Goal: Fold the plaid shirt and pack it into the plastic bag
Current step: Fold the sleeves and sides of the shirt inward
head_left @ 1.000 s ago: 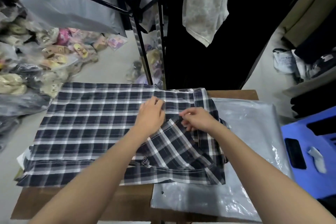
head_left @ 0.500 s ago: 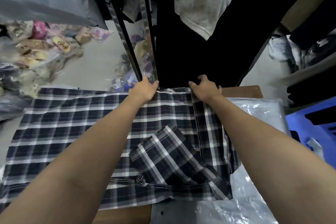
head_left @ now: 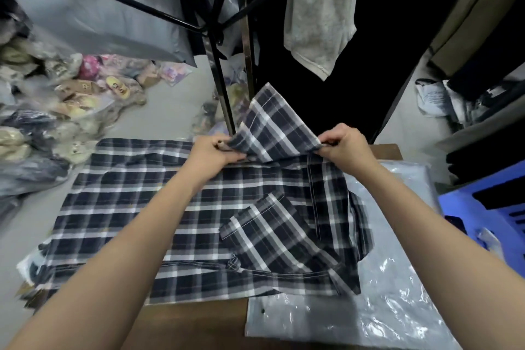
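Observation:
A dark blue and white plaid shirt (head_left: 136,207) lies spread across a brown table (head_left: 196,321). One sleeve is folded in over its right part. My left hand (head_left: 211,150) and my right hand (head_left: 345,145) each pinch the shirt's far edge, and the other sleeve stands lifted between them, its cuff pointing up and away. A clear plastic bag (head_left: 383,307) lies flat on the table's right side, partly under the shirt.
A black metal rack (head_left: 218,65) stands just beyond the table with a pale garment (head_left: 318,14) hanging from it. Bagged soft goods (head_left: 56,105) pile up on the floor at left. A blue plastic crate (head_left: 488,207) sits at right.
My hands went from the middle of the shirt to its far edge, took hold there, and have lifted the far sleeve up off the table's back edge.

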